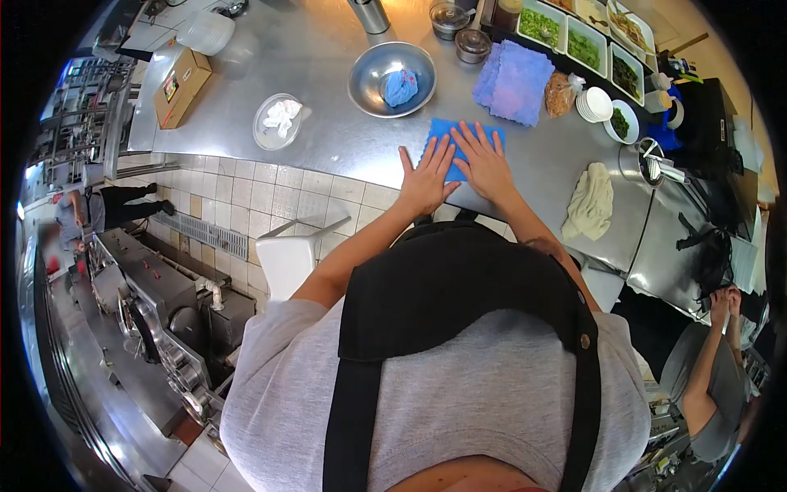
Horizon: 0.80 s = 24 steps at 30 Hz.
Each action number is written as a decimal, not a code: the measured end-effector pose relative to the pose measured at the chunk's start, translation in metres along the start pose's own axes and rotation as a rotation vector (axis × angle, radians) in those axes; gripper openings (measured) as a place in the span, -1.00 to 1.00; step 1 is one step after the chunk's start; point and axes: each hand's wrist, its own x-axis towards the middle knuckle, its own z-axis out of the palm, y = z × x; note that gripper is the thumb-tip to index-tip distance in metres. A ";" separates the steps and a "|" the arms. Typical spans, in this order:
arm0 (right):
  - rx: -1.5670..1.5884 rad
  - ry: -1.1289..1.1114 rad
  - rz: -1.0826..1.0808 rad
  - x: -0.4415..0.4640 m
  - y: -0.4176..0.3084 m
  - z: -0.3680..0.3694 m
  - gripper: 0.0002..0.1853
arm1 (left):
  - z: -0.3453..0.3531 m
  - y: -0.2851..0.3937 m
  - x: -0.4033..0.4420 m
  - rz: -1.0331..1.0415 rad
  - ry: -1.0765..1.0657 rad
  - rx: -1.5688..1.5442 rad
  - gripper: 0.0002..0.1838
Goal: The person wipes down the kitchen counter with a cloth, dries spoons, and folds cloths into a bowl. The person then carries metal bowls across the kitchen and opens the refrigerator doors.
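Note:
A blue cloth (447,129) lies flat on the steel counter (328,148) near its front edge. My left hand (428,176) presses on its left part, palm down with the fingers spread. On the right part rests my right hand (485,164), also flat, fingers apart. Just behind the cloth stands a steel bowl (361,90) with a crumpled blue cloth (400,87) inside. To the right of the bowl lies a stack of purple-blue cloths (520,82).
Left on the counter are a plastic lid holding white crumpled material (281,119) and a cardboard box (182,88). Food trays (584,45), white bowls (595,104) and a pale towel (589,201) are to the right. A white chair (287,262) stands by my left arm. Two other people are nearby.

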 end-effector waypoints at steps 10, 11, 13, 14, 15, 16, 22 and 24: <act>0.298 0.312 0.398 -0.015 0.031 -0.026 -0.47 | -0.017 0.004 0.005 -0.436 0.236 -0.321 -0.33; 0.356 0.320 0.582 -0.018 0.029 -0.027 -0.50 | -0.022 0.013 0.019 -0.540 0.192 -0.294 -0.38; 0.173 0.252 0.479 -0.013 0.024 -0.007 -0.54 | -0.017 0.016 0.042 -0.615 0.121 -0.241 -0.46; 0.078 0.220 0.429 -0.012 0.021 0.004 -0.55 | -0.007 0.013 0.054 -0.587 0.094 -0.219 -0.49; 0.090 0.224 0.394 -0.012 0.016 0.011 -0.56 | -0.003 0.013 0.060 -0.562 0.068 -0.195 -0.52; 0.100 0.233 0.353 -0.010 0.013 0.017 -0.57 | 0.000 0.013 0.064 -0.586 0.071 -0.365 -0.57; 0.941 0.236 0.571 -0.006 0.054 -0.013 -0.66 | 0.006 0.016 0.069 -0.648 0.252 -1.494 -0.66; 0.998 0.216 0.446 0.007 0.079 -0.050 -0.65 | -0.025 0.046 0.081 -0.627 0.385 -1.845 -0.56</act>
